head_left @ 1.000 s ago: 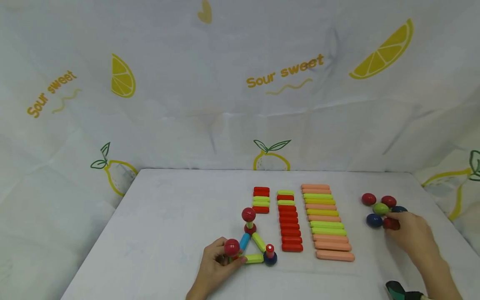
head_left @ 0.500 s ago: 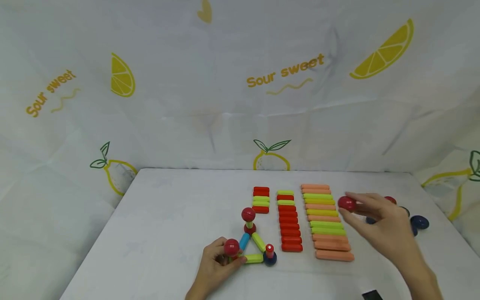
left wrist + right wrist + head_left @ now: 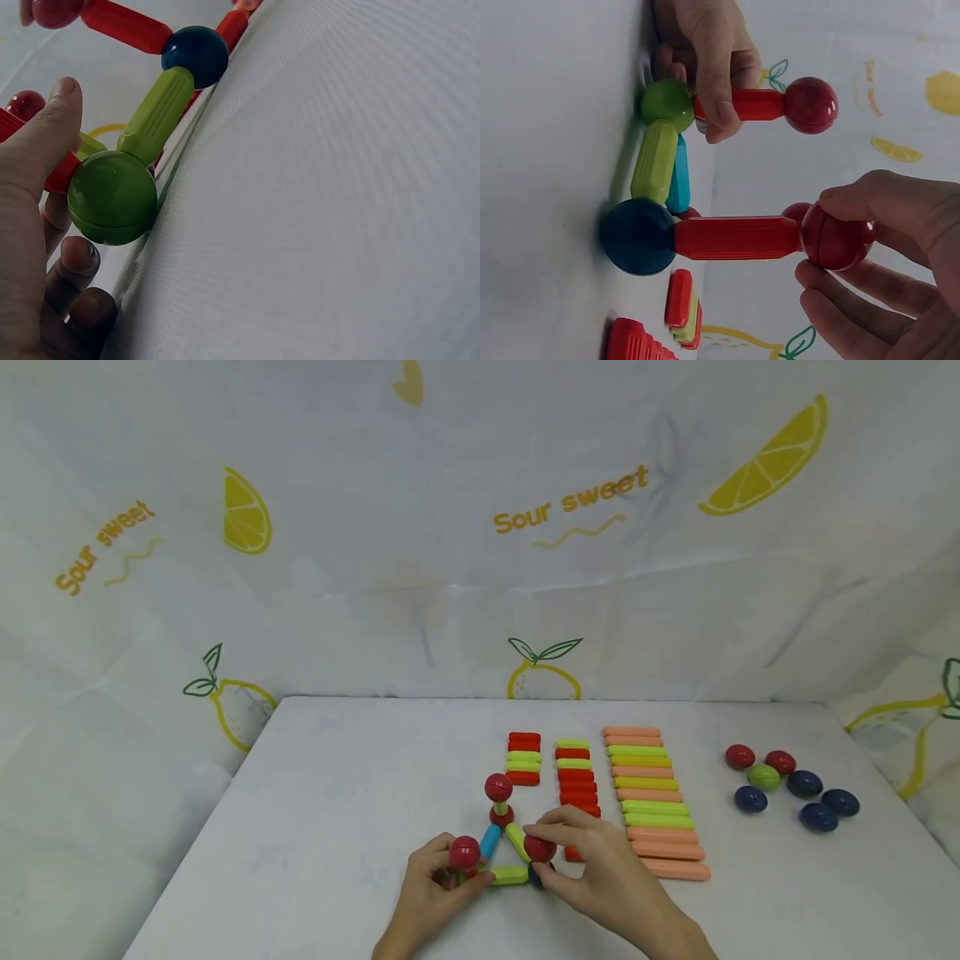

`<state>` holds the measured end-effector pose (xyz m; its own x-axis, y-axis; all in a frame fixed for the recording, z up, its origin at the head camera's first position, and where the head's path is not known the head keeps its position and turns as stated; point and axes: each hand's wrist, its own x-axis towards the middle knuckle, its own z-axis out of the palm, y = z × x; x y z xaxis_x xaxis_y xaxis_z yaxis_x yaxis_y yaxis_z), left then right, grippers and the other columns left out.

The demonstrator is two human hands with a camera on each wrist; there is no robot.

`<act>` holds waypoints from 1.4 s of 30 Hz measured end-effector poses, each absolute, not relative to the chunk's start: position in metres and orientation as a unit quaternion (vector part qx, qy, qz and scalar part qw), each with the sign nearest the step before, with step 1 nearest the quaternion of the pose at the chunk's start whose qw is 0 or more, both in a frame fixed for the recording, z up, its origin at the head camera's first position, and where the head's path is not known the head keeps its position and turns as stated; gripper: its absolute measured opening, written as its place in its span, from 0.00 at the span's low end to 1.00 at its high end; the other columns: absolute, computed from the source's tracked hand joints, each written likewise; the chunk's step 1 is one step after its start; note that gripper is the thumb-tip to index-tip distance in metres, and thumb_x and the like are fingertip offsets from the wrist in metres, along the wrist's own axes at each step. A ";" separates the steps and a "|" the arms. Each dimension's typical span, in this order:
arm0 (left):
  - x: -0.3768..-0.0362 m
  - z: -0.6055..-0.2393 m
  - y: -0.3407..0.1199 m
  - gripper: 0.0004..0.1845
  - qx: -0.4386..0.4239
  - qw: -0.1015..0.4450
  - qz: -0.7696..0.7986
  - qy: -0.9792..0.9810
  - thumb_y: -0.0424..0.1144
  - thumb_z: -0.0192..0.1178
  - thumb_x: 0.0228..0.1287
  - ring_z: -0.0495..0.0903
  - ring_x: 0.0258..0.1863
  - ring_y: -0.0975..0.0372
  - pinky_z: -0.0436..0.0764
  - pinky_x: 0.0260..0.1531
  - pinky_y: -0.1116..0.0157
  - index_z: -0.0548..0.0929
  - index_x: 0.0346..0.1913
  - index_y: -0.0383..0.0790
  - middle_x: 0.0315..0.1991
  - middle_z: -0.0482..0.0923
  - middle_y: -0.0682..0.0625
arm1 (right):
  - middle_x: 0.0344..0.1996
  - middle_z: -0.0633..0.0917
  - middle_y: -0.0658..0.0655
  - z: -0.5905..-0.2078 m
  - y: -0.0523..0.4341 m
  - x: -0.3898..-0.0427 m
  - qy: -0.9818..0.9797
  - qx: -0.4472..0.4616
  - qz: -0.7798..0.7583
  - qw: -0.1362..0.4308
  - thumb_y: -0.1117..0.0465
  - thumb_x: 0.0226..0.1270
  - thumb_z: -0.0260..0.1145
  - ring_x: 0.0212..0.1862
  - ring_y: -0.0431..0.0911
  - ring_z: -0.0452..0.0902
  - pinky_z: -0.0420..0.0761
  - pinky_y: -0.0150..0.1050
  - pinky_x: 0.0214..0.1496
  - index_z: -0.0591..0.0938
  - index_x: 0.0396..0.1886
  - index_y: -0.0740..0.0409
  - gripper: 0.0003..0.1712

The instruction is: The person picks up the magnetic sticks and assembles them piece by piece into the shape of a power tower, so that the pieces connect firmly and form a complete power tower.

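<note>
A triangular base of rods and balls stands on the table, with a yellow-green rod along its front. My left hand grips the upright red rod on the green ball; a red ball caps it. My right hand pinches another red ball at the top end of the red rod rising from the dark blue ball. At the far corner, an upright with a red ball on top stands untouched.
Short red and yellow-green rods lie in two columns behind my right hand, which partly hides one. Longer orange and yellow rods form a third column. Loose red, blue and green balls lie at the right of the white table.
My right hand has taken a red ball from the loose balls at the right and carried it left to the blue-ball corner's upright. Several loose balls shifted. My left hand stays in place.
</note>
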<state>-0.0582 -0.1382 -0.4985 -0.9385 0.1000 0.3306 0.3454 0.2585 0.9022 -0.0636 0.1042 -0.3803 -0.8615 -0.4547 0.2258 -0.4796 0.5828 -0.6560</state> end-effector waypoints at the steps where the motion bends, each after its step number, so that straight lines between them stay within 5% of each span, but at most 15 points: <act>1: -0.058 -0.498 -0.138 0.05 -0.140 0.102 -0.592 -0.787 0.36 0.76 0.57 0.68 0.16 0.64 0.66 0.14 0.74 0.91 0.35 0.46 0.28 0.79 0.50 | 0.45 0.86 0.46 -0.381 0.104 -0.064 -0.893 0.260 0.368 0.012 0.63 0.55 0.80 0.41 0.37 0.82 0.87 0.30 0.39 0.89 0.52 0.49 0.22; 6: -0.059 -0.498 -0.138 0.05 -0.145 0.109 -0.588 -0.788 0.36 0.76 0.57 0.68 0.16 0.65 0.66 0.14 0.75 0.91 0.35 0.45 0.28 0.79 0.50 | 0.45 0.84 0.43 -0.383 0.103 -0.062 -0.907 0.237 0.348 -0.004 0.61 0.56 0.80 0.42 0.36 0.80 0.87 0.30 0.41 0.88 0.54 0.47 0.24; 12: -0.060 -0.497 -0.138 0.05 -0.152 0.110 -0.587 -0.788 0.35 0.76 0.57 0.68 0.16 0.65 0.67 0.13 0.74 0.91 0.36 0.45 0.28 0.79 0.50 | 0.43 0.84 0.46 -0.393 0.103 -0.061 -0.917 0.158 0.363 -0.058 0.59 0.51 0.83 0.38 0.40 0.78 0.84 0.28 0.36 0.78 0.68 0.42 0.42; 17: -0.060 -0.496 -0.138 0.05 -0.131 0.092 -0.590 -0.791 0.35 0.76 0.57 0.68 0.17 0.69 0.67 0.14 0.74 0.91 0.36 0.46 0.28 0.80 0.50 | 0.40 0.85 0.51 -0.414 0.098 -0.065 -0.909 0.107 0.383 -0.122 0.64 0.48 0.84 0.30 0.39 0.76 0.83 0.28 0.32 0.73 0.72 0.48 0.49; 28: -0.059 -0.498 -0.143 0.15 -0.104 0.161 -0.597 -0.779 0.30 0.77 0.50 0.68 0.14 0.63 0.67 0.11 0.75 0.83 0.34 0.49 0.22 0.78 0.50 | 0.39 0.87 0.53 -0.434 0.082 -0.073 -0.918 0.116 0.374 -0.052 0.71 0.52 0.79 0.33 0.35 0.80 0.86 0.30 0.38 0.76 0.68 0.54 0.42; 35: -0.059 -0.499 -0.143 0.15 -0.051 0.146 -0.600 -0.785 0.31 0.79 0.48 0.69 0.16 0.63 0.69 0.13 0.75 0.83 0.34 0.51 0.22 0.78 0.51 | 0.38 0.87 0.49 -0.418 0.120 -0.073 -0.956 0.071 0.283 -0.003 0.65 0.55 0.80 0.37 0.39 0.77 0.88 0.36 0.42 0.89 0.50 0.50 0.21; 42: -0.060 -0.498 -0.143 0.16 -0.045 0.145 -0.600 -0.786 0.31 0.79 0.48 0.69 0.16 0.64 0.69 0.12 0.75 0.83 0.33 0.51 0.21 0.78 0.51 | 0.38 0.90 0.53 -0.413 0.185 -0.078 -0.978 0.034 0.198 -0.063 0.56 0.54 0.81 0.40 0.46 0.80 0.87 0.51 0.47 0.90 0.47 0.58 0.21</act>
